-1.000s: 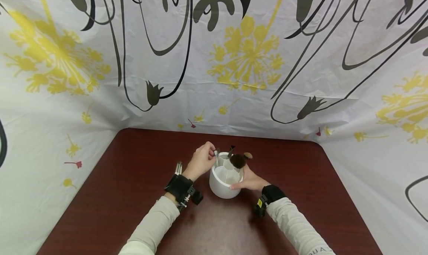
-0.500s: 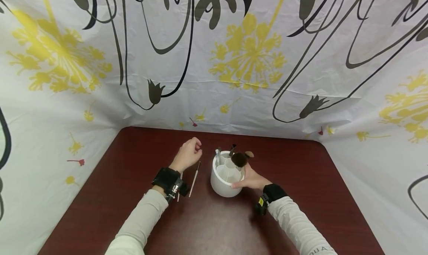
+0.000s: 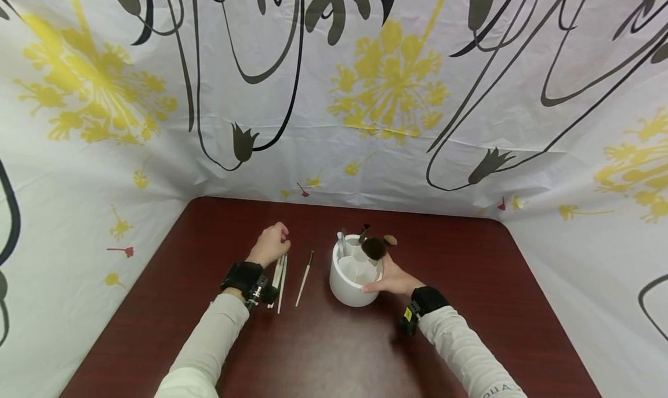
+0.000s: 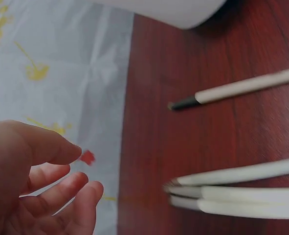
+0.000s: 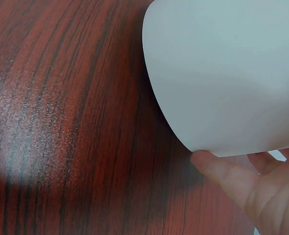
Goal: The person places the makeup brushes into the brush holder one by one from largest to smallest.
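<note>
My right hand (image 3: 394, 279) holds the side of a white round brush holder (image 3: 344, 290) with divided compartments. In the right wrist view the thumb (image 5: 217, 169) lies against the holder's wall (image 5: 222, 88). A fluffy dark makeup brush (image 3: 373, 248) and a few slimmer ones stand in the holder. My left hand (image 3: 269, 245) hovers left of it, fingers loosely bent, with nothing between them. Just by that hand, thin pale-handled brushes (image 4: 247, 200) lie side by side on the table. A single pale brush (image 3: 304, 279) with a dark tip lies apart, between them and the holder.
The dark red wooden table (image 3: 449, 247) has rounded back corners. A white cloth (image 3: 292, 108) with flower prints hangs behind it and at both sides.
My left hand has let go of a slim brush in the holder and moved left, uncovering the pale brushes on the table. The right hand stays on the holder.
</note>
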Demonstrator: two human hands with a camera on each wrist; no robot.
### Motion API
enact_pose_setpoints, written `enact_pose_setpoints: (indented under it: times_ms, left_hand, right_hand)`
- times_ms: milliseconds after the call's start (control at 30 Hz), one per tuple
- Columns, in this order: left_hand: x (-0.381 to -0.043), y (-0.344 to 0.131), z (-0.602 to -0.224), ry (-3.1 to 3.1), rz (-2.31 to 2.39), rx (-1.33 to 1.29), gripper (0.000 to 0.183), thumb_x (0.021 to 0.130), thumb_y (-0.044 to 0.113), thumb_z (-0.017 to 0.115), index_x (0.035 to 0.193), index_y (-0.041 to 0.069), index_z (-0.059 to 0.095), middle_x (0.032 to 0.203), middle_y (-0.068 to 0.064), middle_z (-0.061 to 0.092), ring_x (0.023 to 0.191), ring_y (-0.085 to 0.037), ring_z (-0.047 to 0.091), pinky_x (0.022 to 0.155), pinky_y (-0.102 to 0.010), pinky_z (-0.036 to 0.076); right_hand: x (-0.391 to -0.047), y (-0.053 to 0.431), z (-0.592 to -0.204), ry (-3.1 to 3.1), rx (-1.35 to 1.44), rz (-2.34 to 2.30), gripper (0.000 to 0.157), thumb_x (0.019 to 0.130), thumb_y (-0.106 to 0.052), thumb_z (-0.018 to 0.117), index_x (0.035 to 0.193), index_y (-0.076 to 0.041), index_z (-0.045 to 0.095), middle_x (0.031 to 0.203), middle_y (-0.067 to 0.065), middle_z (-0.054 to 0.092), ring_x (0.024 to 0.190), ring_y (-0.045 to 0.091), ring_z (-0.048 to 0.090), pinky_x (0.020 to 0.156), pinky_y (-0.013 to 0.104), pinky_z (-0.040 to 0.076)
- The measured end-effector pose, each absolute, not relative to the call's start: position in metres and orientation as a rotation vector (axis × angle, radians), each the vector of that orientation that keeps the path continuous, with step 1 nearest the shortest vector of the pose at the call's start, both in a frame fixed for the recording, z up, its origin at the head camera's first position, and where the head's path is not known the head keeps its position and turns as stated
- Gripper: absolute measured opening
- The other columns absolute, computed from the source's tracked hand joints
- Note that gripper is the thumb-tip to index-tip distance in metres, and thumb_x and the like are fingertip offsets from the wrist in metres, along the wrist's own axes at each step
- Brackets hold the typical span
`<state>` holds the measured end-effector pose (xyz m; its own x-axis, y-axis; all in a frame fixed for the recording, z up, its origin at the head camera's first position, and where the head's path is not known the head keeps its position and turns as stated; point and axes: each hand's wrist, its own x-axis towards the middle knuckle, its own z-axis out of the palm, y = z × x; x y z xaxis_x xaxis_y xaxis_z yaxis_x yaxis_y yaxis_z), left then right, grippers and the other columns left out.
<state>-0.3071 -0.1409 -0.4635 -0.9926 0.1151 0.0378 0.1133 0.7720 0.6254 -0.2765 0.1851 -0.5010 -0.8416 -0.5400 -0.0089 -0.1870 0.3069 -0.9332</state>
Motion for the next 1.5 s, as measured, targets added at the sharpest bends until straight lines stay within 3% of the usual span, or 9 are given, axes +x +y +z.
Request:
enact_pose_setpoints:
  times_ms: [600, 1067, 1300, 1500]
  left_hand:
    - [-0.302, -0.142, -0.503, 2.912, 0.909, 0.085, 0.019, 0.080, 0.005, 0.061, 0.096, 0.001, 0.052, 0.079, -0.007, 0.053, 0.070, -0.021, 0.052, 0.060, -0.032, 0.042]
    - [-0.295, -0.138, -0.516, 2.962, 0.820, 0.024, 0.029, 0.077, 0.005, 0.063, 0.101, -0.004, 0.050, 0.090, -0.019, 0.059, 0.078, -0.032, 0.059, 0.062, -0.039, 0.046]
    - [-0.298, -0.138, -0.521, 2.962, 0.780, 0.013, 0.034, 0.078, 0.006, 0.063, 0.106, -0.007, 0.049, 0.089, -0.021, 0.060, 0.075, -0.034, 0.059, 0.059, -0.039, 0.047]
    - [-0.300, -0.136, -0.523, 2.954, 0.749, 0.014, 0.040, 0.078, 0.007, 0.063, 0.112, -0.007, 0.049, 0.095, -0.022, 0.060, 0.075, -0.031, 0.060, 0.056, -0.036, 0.045]
  right_hand:
    - [-0.275, 0.185, -0.500, 2.266, -0.645, -1.545, 0.101, 0.065, -0.008, 0.079, 0.141, -0.007, 0.013, 0.139, 0.017, 0.029, 0.122, 0.029, 0.034, 0.099, 0.041, 0.026]
    - [-0.276, 0.185, -0.502, 2.265, -0.650, -1.546, 0.102, 0.065, -0.008, 0.079, 0.141, -0.007, 0.011, 0.140, 0.018, 0.027, 0.123, 0.030, 0.033, 0.100, 0.044, 0.025]
    - [-0.276, 0.185, -0.500, 2.261, -0.632, -1.527, 0.101, 0.066, -0.006, 0.078, 0.141, -0.007, 0.009, 0.139, 0.017, 0.026, 0.123, 0.029, 0.034, 0.099, 0.043, 0.026]
    - [-0.267, 0.181, -0.481, 2.242, -0.651, -1.532, 0.098, 0.067, -0.005, 0.077, 0.139, -0.001, 0.010, 0.137, 0.022, 0.027, 0.121, 0.033, 0.034, 0.098, 0.043, 0.027]
